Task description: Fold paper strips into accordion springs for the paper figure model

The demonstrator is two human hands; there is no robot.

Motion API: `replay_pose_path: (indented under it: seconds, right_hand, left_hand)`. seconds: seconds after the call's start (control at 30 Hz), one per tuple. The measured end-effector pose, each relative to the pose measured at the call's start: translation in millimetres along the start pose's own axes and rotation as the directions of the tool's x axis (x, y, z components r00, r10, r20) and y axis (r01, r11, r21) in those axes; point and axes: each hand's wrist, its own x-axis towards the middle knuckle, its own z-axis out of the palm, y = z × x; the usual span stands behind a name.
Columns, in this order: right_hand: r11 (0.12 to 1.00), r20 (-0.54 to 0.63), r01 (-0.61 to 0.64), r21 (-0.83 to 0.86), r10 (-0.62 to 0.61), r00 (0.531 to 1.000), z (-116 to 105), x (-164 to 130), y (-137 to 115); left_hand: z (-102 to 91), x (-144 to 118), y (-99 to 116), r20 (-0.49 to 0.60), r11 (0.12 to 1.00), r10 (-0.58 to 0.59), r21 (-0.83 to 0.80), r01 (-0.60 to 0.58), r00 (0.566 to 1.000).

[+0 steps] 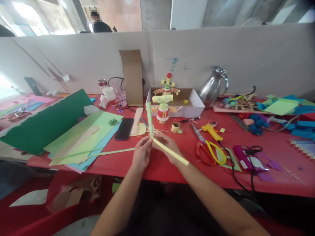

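Observation:
Two narrow paper strips meet at my fingertips, a light green strip (150,121) standing upright and a pale yellow strip (173,153) slanting down to the right. My left hand (142,151) pinches them where they meet. Against that same spot, the fingers of my right hand (169,146) are closed too, partly hidden behind the yellow strip. Just beyond my hands stands a paper-cup figure (162,113) with pleated paper arms, and a similar figure (168,86) is behind it. A small rolled paper ring (175,127) sits near my right hand.
Scissors (209,150), a yellow glue gun (211,131) and a purple device (249,159) with cords lie right. A phone (124,128) and coloured paper sheets (73,144) lie left. At the back stand a white box (187,109) and a metal jug (212,87).

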Motion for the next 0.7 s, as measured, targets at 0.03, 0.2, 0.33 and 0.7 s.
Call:
replay_pose_path:
  seconds: [0.03, 0.2, 0.33, 0.7]
  right_hand:
    - [0.999, -0.048, 0.034, -0.039, -0.036, 0.998, 1, 0, 0]
    - [0.996, -0.11, 0.067, -0.062, -0.073, 0.991, 2, 0, -1]
    - [0.998, -0.179, 0.025, -0.054, -0.035, 0.983, -1, 0, 1]
    - [0.999, -0.188, 0.015, -0.045, -0.023, 0.982, -1, 0, -2]
  left_hand:
    - [0.8, -1, -2, 0.01, 1.0, 0.014, 0.0, -0.014, 1.0]
    - [4.7, -6, -5, 0.05, 0.997, 0.043, 0.064, -0.046, 0.998]
    - [5.6, -5, -4, 0.09, 0.979, 0.083, 0.177, -0.098, 0.993]
    - [1.4, 11, -10, 0.113, 0.926, 0.163, 0.325, -0.191, 0.98]
